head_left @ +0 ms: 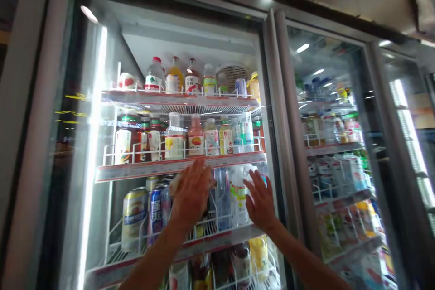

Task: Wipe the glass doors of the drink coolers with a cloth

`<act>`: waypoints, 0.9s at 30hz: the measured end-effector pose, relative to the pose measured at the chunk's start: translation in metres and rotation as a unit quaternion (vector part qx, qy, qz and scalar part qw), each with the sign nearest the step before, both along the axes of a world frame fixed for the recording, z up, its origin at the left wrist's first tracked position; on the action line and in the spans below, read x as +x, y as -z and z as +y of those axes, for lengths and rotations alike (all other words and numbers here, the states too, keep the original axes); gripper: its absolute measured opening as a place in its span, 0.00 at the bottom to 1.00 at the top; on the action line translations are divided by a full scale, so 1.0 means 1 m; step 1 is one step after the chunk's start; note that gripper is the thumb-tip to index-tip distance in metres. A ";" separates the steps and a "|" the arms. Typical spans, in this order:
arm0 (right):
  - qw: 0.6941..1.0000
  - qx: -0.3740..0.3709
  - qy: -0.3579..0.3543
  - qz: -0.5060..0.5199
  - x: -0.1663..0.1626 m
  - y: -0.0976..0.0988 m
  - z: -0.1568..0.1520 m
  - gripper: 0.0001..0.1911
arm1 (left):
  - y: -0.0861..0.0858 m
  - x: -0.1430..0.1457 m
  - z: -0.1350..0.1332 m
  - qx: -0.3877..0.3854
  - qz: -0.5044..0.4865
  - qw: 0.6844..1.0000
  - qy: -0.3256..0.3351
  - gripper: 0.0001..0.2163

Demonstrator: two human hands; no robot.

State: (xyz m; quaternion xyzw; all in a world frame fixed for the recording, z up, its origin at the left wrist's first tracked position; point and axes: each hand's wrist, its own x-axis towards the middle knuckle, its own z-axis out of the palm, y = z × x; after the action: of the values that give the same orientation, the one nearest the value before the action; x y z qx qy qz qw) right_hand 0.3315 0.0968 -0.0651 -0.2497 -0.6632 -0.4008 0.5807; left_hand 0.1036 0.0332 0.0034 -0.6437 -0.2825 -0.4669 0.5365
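In the head view, my left hand [192, 192] is raised with its fingers stretched upward, in front of the third shelf of a glass-fronted drinks fridge. My right hand [261, 200] is a little to its right, fingers spread, beside clear bottles [239, 195]. Neither hand holds anything that I can see. Whether either palm touches the glass I cannot tell. Left of my left hand stand a gold-and-white can [134, 219] and a blue can [156, 210]. Above my hands runs a shelf with a pink bottle [196, 138] and a yellow-labelled bottle [174, 140].
Along the top shelf stand a red-capped bottle [154, 74] and several others. A thick grey door frame [288, 113] divides this fridge section from another glass door with stocked shelves [335, 149] on the right. A bright light strip [91, 158] runs down the left side.
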 end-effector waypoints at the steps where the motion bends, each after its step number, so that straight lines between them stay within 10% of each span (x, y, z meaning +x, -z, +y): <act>1: 1.000 0.001 0.002 -0.001 0.001 0.000 0.001 0.23 | 0.005 0.011 0.003 -0.009 0.041 0.999 0.023 0.24; 5: 1.000 0.009 0.002 -0.001 0.002 0.002 0.002 0.23 | -0.036 -0.036 -0.016 0.019 0.023 0.998 0.050 0.19; 9: 1.000 0.021 0.001 0.008 -0.002 0.004 0.003 0.23 | -0.095 -0.103 -0.049 0.171 -0.172 0.968 -0.062 0.10; 16: 0.999 0.031 0.002 0.008 0.001 0.005 0.005 0.23 | -0.017 -0.015 -0.016 0.012 0.059 0.991 -0.118 0.22; 23: 1.000 0.025 0.014 0.008 -0.006 0.006 0.005 0.24 | -0.047 -0.103 -0.042 0.156 -0.130 0.973 -0.113 0.23; 27: 0.999 0.013 0.027 0.030 -0.010 0.007 0.002 0.26 | -0.004 -0.033 -0.029 0.117 0.022 0.992 -0.049 0.23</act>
State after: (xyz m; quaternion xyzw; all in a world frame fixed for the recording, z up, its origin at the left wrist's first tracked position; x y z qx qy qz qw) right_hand 0.3216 0.0989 -0.0716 -0.2718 -0.6331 -0.4173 0.5926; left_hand 0.0710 0.0038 0.0072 -0.5719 -0.2456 -0.4554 0.6366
